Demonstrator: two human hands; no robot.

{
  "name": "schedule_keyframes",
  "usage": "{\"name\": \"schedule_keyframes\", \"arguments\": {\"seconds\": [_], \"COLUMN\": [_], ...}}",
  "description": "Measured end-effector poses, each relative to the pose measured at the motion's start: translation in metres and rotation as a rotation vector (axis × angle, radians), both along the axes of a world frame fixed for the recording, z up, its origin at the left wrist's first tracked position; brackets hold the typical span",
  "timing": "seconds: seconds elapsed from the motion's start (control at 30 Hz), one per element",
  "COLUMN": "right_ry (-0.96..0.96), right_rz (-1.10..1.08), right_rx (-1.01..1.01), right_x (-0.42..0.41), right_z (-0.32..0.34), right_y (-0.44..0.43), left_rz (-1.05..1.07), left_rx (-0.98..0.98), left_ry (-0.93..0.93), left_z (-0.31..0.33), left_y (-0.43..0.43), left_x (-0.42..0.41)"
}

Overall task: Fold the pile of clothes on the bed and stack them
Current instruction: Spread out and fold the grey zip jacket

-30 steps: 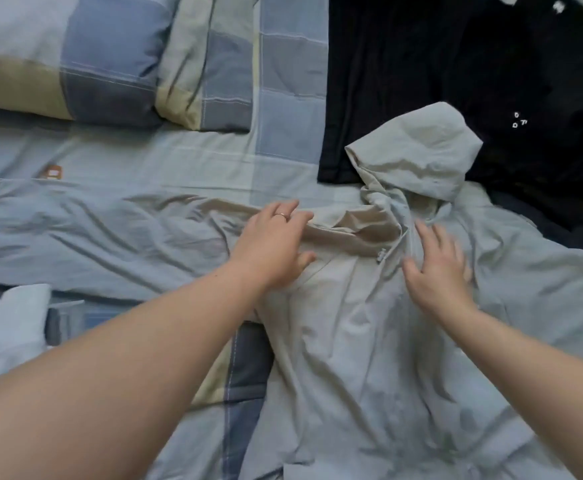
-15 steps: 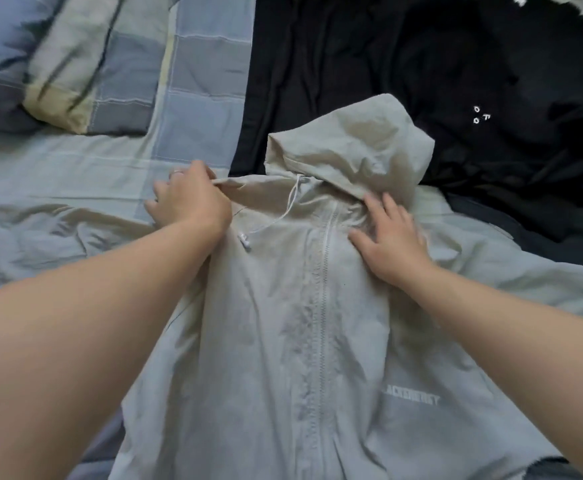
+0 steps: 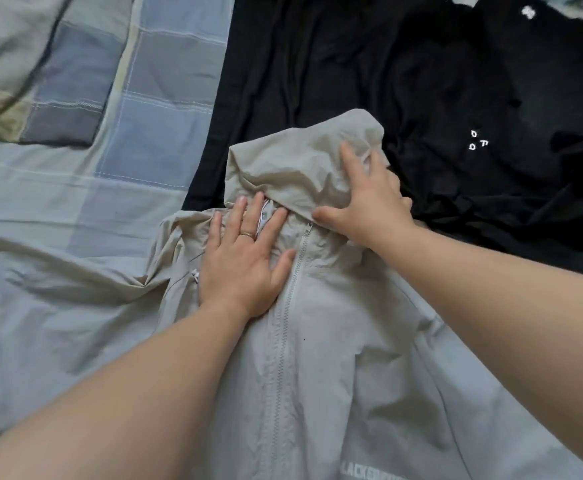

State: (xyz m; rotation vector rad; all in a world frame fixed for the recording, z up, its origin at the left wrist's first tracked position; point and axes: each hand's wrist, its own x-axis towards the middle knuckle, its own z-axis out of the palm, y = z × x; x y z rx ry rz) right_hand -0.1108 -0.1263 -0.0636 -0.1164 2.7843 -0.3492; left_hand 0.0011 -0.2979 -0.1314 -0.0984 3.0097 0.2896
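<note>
Both hands have shifted: the left hand [image 3: 245, 261] now presses flat beside the zipper [image 3: 283, 341], and the right hand [image 3: 366, 199] has climbed onto the hood [image 3: 293, 161], fingers spread, gripping nothing. The grey jacket [image 3: 335, 358] lies front-up under both palms. Black clothes [image 3: 421, 81] sprawl beyond the right hand; a checked sheet [image 3: 75, 202] and pillow [image 3: 41, 74] lie beyond the left.

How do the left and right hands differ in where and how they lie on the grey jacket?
The left hand lies flat on the chest of the grey jacket beside the zip; the right hand lies farther up, on the hood. The left hand wears a ring; the right hand shows none. Both have straight, spread fingers pressing the fabric, gripping nothing.
</note>
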Motion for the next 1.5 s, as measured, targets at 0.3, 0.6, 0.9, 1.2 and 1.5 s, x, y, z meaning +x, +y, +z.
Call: {"name": "schedule_keyframes", "arguments": {"seconds": [0.3, 0.6, 0.9, 1.2, 1.5], "right_ry": [0.247, -0.161, -0.002, 0.074, 0.192], "right_rz": [-0.147, 0.010, -0.363, -0.302, -0.237], "right_rx": [-0.159, -0.106, -0.494, -0.520, -0.688], "right_x": [-0.105, -0.086, -0.099, -0.082, -0.023], "right_z": [0.012, -0.010, 0.003, 0.018, 0.027], "right_y": [-0.006, 0.030, 0.017, 0.013, 0.023], "left_rz": [0.092, 0.084, 0.085, 0.102, 0.236], "left_rx": [0.026, -0.026, -0.029, 0.105, 0.133], "left_ry": [0.083, 0.091, 0.137, 0.166, 0.216], "left_z": [-0.013, -0.013, -0.018, -0.017, 0.060], "left_y": [0.000, 0.000, 0.000, 0.000, -0.017], "left_x": [-0.005, -0.010, -0.012, -0.014, -0.084]}}
